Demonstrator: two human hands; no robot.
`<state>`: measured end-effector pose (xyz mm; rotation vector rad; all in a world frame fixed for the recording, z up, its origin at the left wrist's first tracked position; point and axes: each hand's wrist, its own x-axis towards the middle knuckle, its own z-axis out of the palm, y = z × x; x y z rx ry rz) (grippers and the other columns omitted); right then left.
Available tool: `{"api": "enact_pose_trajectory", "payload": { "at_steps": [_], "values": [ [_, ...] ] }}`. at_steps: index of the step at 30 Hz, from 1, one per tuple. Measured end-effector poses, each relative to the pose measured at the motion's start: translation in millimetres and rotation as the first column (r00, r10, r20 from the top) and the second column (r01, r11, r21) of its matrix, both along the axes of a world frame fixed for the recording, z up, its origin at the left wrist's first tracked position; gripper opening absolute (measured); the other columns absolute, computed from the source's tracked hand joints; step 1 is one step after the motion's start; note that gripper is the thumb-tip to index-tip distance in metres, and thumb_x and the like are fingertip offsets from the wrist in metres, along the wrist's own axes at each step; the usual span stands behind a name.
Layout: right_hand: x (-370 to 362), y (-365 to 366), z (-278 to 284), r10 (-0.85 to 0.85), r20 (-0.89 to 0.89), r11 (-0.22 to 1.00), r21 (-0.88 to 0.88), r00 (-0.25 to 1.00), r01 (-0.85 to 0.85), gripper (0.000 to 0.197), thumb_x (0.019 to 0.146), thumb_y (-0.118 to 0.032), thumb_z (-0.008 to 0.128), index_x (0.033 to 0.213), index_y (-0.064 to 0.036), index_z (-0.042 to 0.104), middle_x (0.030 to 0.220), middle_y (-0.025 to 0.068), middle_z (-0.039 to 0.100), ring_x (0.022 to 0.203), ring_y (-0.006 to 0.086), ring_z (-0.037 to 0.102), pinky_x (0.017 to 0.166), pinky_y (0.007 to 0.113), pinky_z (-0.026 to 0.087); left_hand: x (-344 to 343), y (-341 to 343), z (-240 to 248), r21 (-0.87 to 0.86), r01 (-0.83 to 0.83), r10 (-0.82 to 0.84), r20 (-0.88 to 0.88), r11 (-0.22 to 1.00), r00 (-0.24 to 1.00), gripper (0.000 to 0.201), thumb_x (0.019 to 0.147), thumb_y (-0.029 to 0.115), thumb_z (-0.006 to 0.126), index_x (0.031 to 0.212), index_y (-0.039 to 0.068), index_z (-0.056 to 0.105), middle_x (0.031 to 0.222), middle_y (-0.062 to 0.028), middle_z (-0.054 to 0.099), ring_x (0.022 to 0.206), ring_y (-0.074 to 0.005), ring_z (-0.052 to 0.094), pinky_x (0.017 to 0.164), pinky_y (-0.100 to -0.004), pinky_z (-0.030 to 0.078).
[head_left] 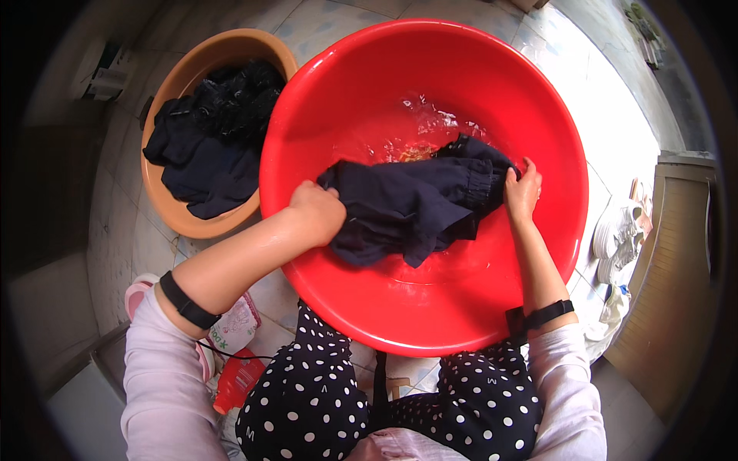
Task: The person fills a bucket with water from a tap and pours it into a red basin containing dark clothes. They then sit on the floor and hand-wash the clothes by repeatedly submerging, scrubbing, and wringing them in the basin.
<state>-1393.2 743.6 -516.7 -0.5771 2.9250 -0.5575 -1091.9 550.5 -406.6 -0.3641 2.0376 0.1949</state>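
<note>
A dark navy garment [407,201] with a gathered elastic band stretches between my two hands, inside a large red basin [430,54]. My left hand [317,211] is closed in a fist on the garment's left end. At the banded right end, my right hand [523,190] grips the edge, with one finger partly raised. Shallow water [430,123] glints and ripples behind and below the cloth. The garment's lower folds hang close to the water; I cannot tell how much of it is under.
An orange tub [173,211] with dark clothes [211,165] stands against the red basin's left side. White shoes [615,240] lie at the right by a brownish panel [665,261]. A red bottle [237,382] and a white and pink packet [234,326] lie by my left knee.
</note>
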Motion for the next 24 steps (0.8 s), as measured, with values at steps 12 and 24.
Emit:
{"api": "enact_pose_trajectory", "payload": {
  "at_steps": [12,24],
  "values": [
    [78,-24,-38,0.656,0.332,0.529,0.437,0.678,-0.727,0.086,0.085,-0.048,0.06,0.154,-0.0307,0.011,0.162,0.0042,-0.006,0.145,0.0432,-0.012,0.105,0.075,0.006,-75,29,-88,-0.08,-0.16,0.143,-0.186,0.984,0.972,0.091,0.084,0.053,0.064,0.153,0.038,0.007,0.161,-0.0026,-0.01,0.146,-0.0394,-0.004,0.1,-0.076,0.023],
    [24,-71,-41,0.575,0.39,0.533,0.489,0.719,-0.691,0.079,0.089,-0.056,0.05,0.154,-0.0301,0.012,0.162,0.0029,0.002,0.146,0.0383,-0.01,0.106,0.074,0.009,-109,-7,-129,-0.097,-0.189,0.157,-0.275,0.977,0.949,0.095,0.082,0.057,0.063,0.153,0.038,0.002,0.16,-0.0019,-0.015,0.147,-0.0382,-0.006,0.102,-0.0739,0.024]
  ]
}}
